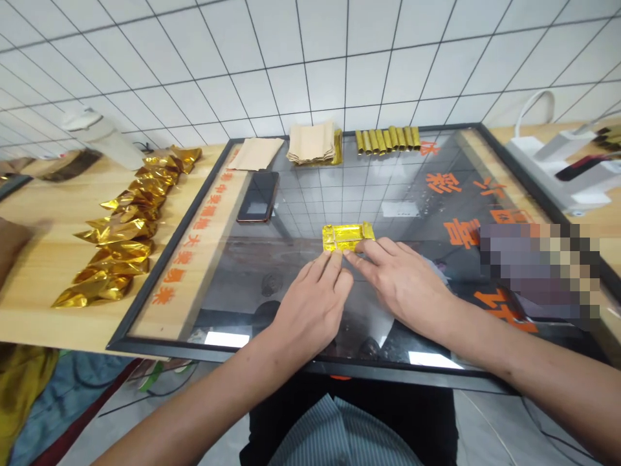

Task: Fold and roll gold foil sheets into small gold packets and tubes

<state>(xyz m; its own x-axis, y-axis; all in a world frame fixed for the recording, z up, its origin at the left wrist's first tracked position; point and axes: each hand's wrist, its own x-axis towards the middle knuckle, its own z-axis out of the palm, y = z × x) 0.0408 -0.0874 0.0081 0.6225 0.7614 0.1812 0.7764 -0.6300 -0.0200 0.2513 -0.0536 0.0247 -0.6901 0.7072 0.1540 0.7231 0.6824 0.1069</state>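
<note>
A small sheet of gold foil paper (343,233) lies on the glass panel, its sides folded inward. My left hand (315,301) has its bent fingers together, the tips on the sheet's near edge. From the other side my right hand (405,281) presses thumb and fingers on the near right part of the same sheet. The fingertips of both hands almost meet there. Behind the sheet stand a stack of brown paper sheets (311,144), another flat brown paper pile (257,154) and a row of rolled gold paper tubes (387,140).
The black-framed glass panel (213,353) rests on a wooden table. Folded gold foil pieces (116,255) line up at the left. A phone (259,197) lies on the glass. At the right are a white power strip (548,171) and a blurred-out object (538,272); a tiled wall rises behind.
</note>
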